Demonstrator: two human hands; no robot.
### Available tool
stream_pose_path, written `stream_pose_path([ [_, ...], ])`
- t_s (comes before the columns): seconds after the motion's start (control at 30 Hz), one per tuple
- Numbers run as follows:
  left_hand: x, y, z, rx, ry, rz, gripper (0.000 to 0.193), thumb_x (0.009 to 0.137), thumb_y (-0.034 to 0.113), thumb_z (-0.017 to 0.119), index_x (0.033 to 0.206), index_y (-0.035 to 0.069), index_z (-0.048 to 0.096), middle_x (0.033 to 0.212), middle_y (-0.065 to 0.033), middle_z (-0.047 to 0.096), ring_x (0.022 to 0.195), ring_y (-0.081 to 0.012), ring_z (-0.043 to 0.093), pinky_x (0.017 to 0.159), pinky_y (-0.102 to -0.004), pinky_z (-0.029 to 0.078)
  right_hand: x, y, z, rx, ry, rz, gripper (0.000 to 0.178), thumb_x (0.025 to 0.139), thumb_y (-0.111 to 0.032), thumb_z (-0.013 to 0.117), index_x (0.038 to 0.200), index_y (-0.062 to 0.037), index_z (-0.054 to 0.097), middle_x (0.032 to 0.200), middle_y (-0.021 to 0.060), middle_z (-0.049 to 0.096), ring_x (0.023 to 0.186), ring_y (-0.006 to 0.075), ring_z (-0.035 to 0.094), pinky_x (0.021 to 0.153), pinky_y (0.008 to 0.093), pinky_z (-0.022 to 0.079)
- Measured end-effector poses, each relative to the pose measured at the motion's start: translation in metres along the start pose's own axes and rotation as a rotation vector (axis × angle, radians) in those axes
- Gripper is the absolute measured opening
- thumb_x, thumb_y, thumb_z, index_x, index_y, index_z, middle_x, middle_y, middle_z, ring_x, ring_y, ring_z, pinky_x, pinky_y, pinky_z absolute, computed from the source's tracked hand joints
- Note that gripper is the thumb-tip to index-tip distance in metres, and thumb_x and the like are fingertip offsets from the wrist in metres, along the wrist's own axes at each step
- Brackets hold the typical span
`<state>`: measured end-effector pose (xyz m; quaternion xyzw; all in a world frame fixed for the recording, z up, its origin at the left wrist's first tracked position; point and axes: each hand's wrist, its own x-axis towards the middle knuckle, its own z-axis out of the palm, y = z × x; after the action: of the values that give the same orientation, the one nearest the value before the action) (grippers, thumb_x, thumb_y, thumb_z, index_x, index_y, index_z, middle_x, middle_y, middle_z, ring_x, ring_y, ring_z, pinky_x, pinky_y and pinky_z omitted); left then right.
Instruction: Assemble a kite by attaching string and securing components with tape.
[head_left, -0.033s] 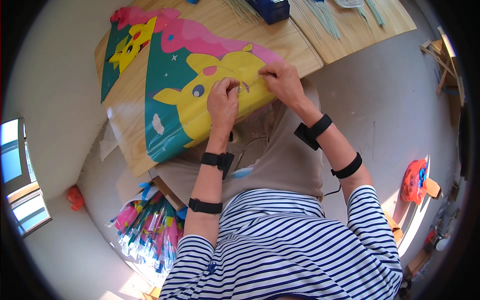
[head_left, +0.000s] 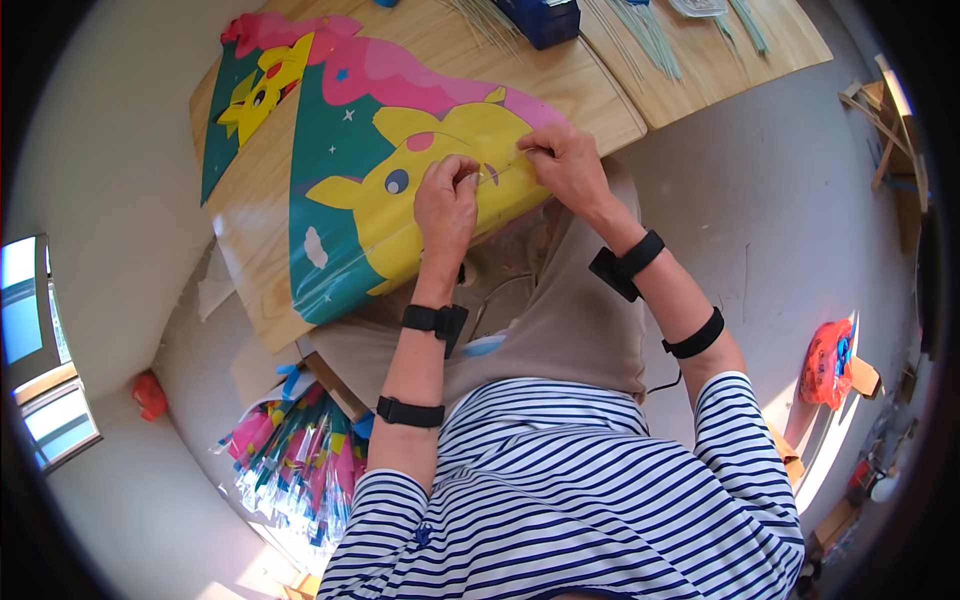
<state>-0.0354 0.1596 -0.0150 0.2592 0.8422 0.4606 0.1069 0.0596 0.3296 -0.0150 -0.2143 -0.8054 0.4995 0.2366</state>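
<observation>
A large printed kite sail (head_left: 335, 190), teal and pink with a yellow cartoon figure, lies over the table's near edge and toward my lap. Over the yellow part, my left hand (head_left: 447, 205) is closed, thumb and fingertips pinched together. My right hand (head_left: 568, 165) is pinched too, a short way to the right near the sail's pink corner. A fine thread (head_left: 502, 166) seems to run between the two pinches; it is so thin that its ends are hard to make out. The fingers hide whatever else they hold.
A second sail (head_left: 265, 95) lies farther left on the wooden table (head_left: 265, 215). Thin pale rods (head_left: 650, 45) and a dark blue box (head_left: 540, 22) are at the back. Packed colourful kites (head_left: 300, 450) sit low at left; an orange-red bag (head_left: 828, 365) stands at right.
</observation>
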Motion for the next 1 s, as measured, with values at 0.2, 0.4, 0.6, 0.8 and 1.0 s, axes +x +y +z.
stream_pose_path([
  [0.2, -0.003, 0.005, 0.000, -0.009, 0.002, -0.012, 0.015, 0.084, 0.004, 0.071, 0.099, 0.002, 0.069, 0.091, -0.0051, 0.064, 0.079, -0.0137, 0.063, 0.074, -0.0282, 0.051, -0.001, -0.006, 0.005, 0.129, -0.070, 0.153, 0.020, 0.080, -0.002, 0.063, 0.095, 0.0032, 0.075, 0.086, 0.0197, 0.073, 0.078, 0.0289, 0.072, 0.071, 0.0368, 0.056],
  [0.4, -0.013, 0.021, 0.006, 0.039, 0.025, 0.050, 0.021, 0.074, 0.010, 0.082, 0.091, 0.005, 0.070, 0.082, -0.0028, 0.057, 0.070, -0.0139, 0.057, 0.065, -0.0297, 0.049, 0.000, -0.014, 0.007, 0.043, -0.092, 0.129, 0.022, 0.080, -0.004, 0.061, 0.095, 0.0026, 0.075, 0.087, 0.0213, 0.072, 0.078, 0.0335, 0.072, 0.072, 0.0394, 0.056],
  [0.6, -0.012, 0.024, 0.023, 0.204, 0.180, 0.069, 0.020, 0.073, 0.018, 0.082, 0.084, 0.010, 0.068, 0.081, -0.0033, 0.059, 0.070, -0.0183, 0.060, 0.064, -0.0323, 0.049, -0.003, -0.025, 0.014, -0.087, -0.084, 0.022, 0.021, 0.082, -0.008, 0.059, 0.093, 0.0017, 0.075, 0.086, 0.0222, 0.072, 0.084, 0.0375, 0.071, 0.075, 0.0438, 0.056],
  [0.8, -0.010, 0.025, 0.029, 0.217, 0.163, -0.066, 0.022, 0.071, 0.027, 0.081, 0.084, 0.017, 0.067, 0.087, -0.0012, 0.059, 0.086, -0.0238, 0.062, 0.073, -0.0429, 0.040, -0.007, -0.033, 0.013, -0.190, -0.100, -0.028, 0.019, 0.081, -0.011, 0.057, 0.086, 0.0003, 0.073, 0.085, 0.0244, 0.069, 0.084, 0.0431, 0.067, 0.073, 0.0489, 0.054],
  [1.0, -0.009, 0.026, 0.031, 0.224, 0.159, -0.085, 0.013, 0.078, 0.027, 0.078, 0.084, 0.018, 0.070, 0.086, -0.0017, 0.058, 0.087, -0.0245, 0.061, 0.073, -0.0431, 0.039, -0.007, -0.036, 0.011, -0.249, -0.177, 0.029, 0.017, 0.081, -0.013, 0.059, 0.079, 0.0009, 0.069, 0.081, 0.0250, 0.067, 0.081, 0.0442, 0.066, 0.070, 0.0506, 0.052],
])
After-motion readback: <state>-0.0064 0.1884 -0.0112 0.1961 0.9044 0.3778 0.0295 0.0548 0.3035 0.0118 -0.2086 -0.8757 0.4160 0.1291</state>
